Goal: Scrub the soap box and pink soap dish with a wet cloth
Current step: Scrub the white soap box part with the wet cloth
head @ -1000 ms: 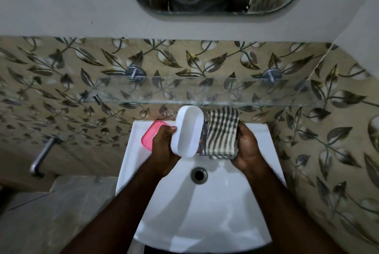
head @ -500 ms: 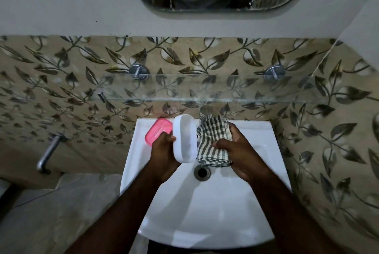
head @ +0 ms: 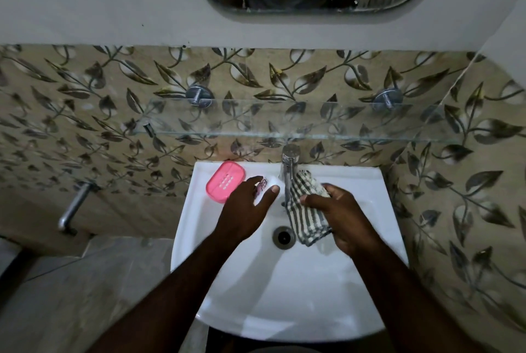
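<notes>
Head view, one pink soap dish [head: 225, 181], one soap box [head: 269, 187], one cloth [head: 308, 218]

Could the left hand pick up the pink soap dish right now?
Probably not straight away. The pink soap dish lies in the open on the sink's back left rim, just beside the left hand, but that hand is busy holding the white soap box.

Left hand [head: 244, 210] lowered the white soap box [head: 271, 186] from upright and facing the camera to low at the sink [head: 355, 181] back, mostly hidden under the fingers. Right hand [head: 345, 217] pulled the striped cloth [head: 306, 214] down off the tap [head: 289, 170], toward the drain [head: 282, 236].
</notes>
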`<state>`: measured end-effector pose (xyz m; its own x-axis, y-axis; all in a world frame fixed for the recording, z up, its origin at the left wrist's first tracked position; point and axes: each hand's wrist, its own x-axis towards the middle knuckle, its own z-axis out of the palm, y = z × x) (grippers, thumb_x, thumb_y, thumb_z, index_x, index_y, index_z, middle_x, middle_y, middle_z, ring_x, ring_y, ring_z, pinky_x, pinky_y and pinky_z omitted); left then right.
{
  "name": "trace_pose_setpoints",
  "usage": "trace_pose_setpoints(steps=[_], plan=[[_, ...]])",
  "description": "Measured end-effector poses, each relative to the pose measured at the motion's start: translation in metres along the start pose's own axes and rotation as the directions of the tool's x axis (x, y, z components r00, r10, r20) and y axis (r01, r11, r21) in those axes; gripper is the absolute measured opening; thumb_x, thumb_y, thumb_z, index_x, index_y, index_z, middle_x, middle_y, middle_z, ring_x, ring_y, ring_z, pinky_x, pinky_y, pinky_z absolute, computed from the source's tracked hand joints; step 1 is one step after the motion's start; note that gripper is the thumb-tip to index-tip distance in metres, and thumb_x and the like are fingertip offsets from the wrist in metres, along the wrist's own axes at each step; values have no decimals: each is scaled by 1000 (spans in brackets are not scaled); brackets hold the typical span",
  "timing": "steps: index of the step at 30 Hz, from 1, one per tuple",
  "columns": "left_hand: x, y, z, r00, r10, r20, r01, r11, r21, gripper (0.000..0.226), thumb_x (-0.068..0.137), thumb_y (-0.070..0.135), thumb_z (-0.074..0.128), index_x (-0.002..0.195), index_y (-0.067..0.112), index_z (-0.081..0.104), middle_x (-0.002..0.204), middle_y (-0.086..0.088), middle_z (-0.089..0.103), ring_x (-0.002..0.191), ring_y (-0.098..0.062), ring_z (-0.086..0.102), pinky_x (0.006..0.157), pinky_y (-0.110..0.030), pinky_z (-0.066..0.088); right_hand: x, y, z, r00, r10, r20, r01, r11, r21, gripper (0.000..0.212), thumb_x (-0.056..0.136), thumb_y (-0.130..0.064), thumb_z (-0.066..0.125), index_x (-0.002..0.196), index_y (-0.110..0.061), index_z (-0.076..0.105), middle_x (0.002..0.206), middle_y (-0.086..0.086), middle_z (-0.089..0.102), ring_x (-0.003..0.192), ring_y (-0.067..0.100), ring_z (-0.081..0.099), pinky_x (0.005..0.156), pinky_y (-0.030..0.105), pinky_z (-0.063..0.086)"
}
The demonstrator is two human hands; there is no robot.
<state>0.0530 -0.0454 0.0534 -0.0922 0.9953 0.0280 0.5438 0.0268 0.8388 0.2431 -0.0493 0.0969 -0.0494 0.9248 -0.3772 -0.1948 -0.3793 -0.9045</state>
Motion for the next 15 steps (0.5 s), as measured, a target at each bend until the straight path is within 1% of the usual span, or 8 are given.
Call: trace_pose_setpoints(steps=[2, 5, 8, 9, 10, 12, 13, 15], plan=[[-5, 1, 4, 999, -10, -38, 7, 998, -60, 64, 80, 76, 44, 120, 28, 59, 96, 29, 57, 98, 2, 55, 80, -7, 36, -5, 6, 3, 998, 64, 26, -65, 996, 57, 16, 80, 7, 66, 94, 1, 69, 97, 30, 71, 78, 37, 71, 72, 41, 58], [-8, 0, 10, 999, 14, -39, -17, 996, -83, 73, 78, 74, 52, 131, 25, 53, 119, 17, 57, 111, -1, 54, 92, -15, 40, -10, 13, 9, 987, 112, 114, -133, 970, 202, 23, 84, 9, 56, 106, 8, 64, 101, 33, 68, 84, 41, 70, 75, 45, 58], [-13, 5, 11, 999, 25, -41, -30, 994, -109, 85, 70, 73, 61, 138, 24, 46, 121, 21, 50, 112, 4, 49, 90, -5, 33, -12, 14, 14, 974, 126, 189, -185, 922, 340, 32, 85, 11, 46, 114, 8, 59, 101, 32, 66, 89, 43, 66, 76, 48, 57], [-13, 7, 10, 998, 29, -51, -35, 992, -120, 90, 66, 74, 63, 139, 24, 45, 121, 21, 49, 112, 4, 48, 91, -5, 33, -13, 13, 15, 971, 123, 207, -194, 908, 371, 33, 86, 11, 43, 115, 8, 58, 100, 31, 65, 89, 43, 66, 74, 49, 57], [-12, 9, 9, 997, 52, -65, -59, 992, -115, 93, 64, 74, 66, 138, 22, 46, 121, 20, 50, 113, 1, 49, 93, -10, 37, -13, 13, 16, 967, 118, 224, -202, 895, 398, 34, 86, 11, 41, 115, 7, 57, 98, 29, 64, 88, 42, 66, 71, 47, 57], [-12, 13, 7, 983, 141, -121, -149, 987, -55, 85, 62, 70, 71, 129, 20, 53, 114, 12, 57, 108, -10, 57, 92, -27, 48, -13, 15, 16, 960, 117, 254, -223, 869, 442, 34, 86, 11, 35, 111, 4, 58, 95, 24, 63, 85, 37, 65, 68, 44, 57], [-12, 15, 7, 970, 191, -151, -196, 980, -21, 80, 62, 67, 73, 123, 18, 57, 109, 8, 59, 103, -14, 59, 88, -34, 51, -14, 16, 16, 957, 118, 264, -233, 855, 463, 36, 85, 10, 34, 111, 3, 58, 98, 23, 61, 87, 36, 65, 72, 44, 57], [-15, 18, 8, 950, 255, -180, -255, 967, 25, 76, 62, 67, 74, 117, 18, 60, 103, 7, 60, 96, -16, 60, 83, -37, 51, -14, 20, 16, 947, 112, 300, -253, 836, 487, 44, 84, 9, 32, 120, 3, 57, 108, 23, 60, 98, 36, 62, 86, 48, 54]])
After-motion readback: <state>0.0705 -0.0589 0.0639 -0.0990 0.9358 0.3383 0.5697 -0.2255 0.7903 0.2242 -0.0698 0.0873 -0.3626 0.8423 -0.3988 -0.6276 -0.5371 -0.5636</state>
